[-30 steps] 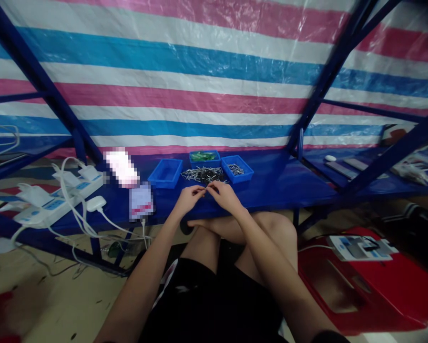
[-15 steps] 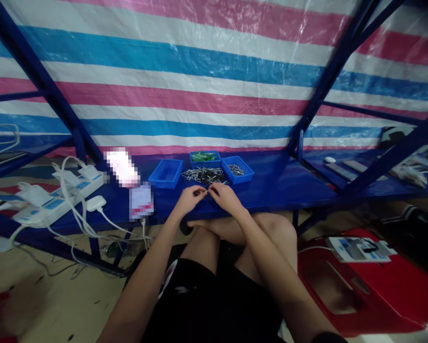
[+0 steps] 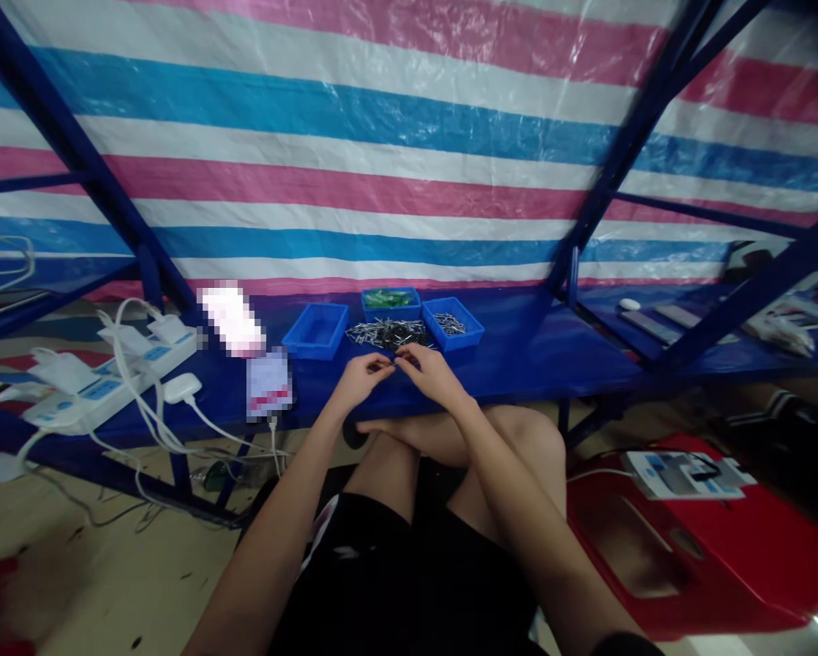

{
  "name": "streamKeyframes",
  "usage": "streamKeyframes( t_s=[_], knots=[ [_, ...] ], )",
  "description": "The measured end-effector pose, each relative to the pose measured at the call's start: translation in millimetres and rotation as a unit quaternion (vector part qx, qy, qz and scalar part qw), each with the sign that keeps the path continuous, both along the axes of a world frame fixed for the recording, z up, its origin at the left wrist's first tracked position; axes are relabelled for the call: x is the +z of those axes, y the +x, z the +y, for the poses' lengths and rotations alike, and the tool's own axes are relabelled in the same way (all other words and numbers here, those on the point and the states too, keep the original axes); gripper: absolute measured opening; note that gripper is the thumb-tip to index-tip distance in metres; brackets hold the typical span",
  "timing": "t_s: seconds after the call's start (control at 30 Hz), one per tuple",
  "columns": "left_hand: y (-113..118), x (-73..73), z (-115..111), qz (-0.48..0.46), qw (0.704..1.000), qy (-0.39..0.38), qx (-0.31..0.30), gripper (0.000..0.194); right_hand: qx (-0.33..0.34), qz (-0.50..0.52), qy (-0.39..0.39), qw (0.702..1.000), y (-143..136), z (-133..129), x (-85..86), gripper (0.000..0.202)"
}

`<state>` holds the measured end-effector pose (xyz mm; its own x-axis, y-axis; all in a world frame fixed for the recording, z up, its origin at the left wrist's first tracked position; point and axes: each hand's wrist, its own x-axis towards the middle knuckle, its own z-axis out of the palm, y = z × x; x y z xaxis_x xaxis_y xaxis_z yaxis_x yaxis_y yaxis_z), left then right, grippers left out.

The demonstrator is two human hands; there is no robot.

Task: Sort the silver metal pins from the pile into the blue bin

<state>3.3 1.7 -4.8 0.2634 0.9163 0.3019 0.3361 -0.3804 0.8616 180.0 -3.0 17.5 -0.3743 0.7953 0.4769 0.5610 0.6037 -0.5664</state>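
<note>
Your left hand (image 3: pixel 358 379) and right hand (image 3: pixel 428 372) sit near the centre of the frame, fingertips almost meeting, thumbs and forefingers curled toward each other. Whatever they may be pinching is too small to make out, so whether the fingers are closed on anything cannot be told. Just beyond your fingertips, slightly higher in the frame, a heap of thin silvery and black pieces (image 3: pixel 385 333) lies loose on the blue table (image 3: pixel 532 351). Right of that heap, above your right hand, a right-hand tray (image 3: pixel 465 341) holds more silvery pieces; a rear tray (image 3: pixel 391 313) behind the heap holds green ones. A left-hand tray (image 3: pixel 311 350) stands up and left of your left hand. Farther left lies a white power strip (image 3: pixel 108 387) with cables; a striped sheet (image 3: pixel 354 173) fills the upper frame.
</note>
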Motion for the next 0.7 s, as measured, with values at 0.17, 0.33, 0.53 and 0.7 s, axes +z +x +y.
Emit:
streamKeyframes(
  t_s=[0.17,0.33,0.53,0.7],
  knots=[
    [-1,1.9,-2,0.009,1.0,0.016,0.021,0.029,0.012,-0.032,0.0,0.999,-5,4,-8.6,0.015],
    [-3,0.6,0,-0.024,0.998,0.033,0.041,0.028,0.023,-0.067,-0.011,0.997,-11,2,-14.0,0.015],
    [-2,1.6,2,-0.07,0.997,0.001,0.021,0.026,-0.036,-0.014,0.0,0.999,-9,-2,-6.8,0.017],
    [0,2.1,1,-0.011,1.0,-0.008,-0.024,0.025,-0.021,-0.003,-0.002,1.0,-9,-2,-4.6,0.017]
  ],
)
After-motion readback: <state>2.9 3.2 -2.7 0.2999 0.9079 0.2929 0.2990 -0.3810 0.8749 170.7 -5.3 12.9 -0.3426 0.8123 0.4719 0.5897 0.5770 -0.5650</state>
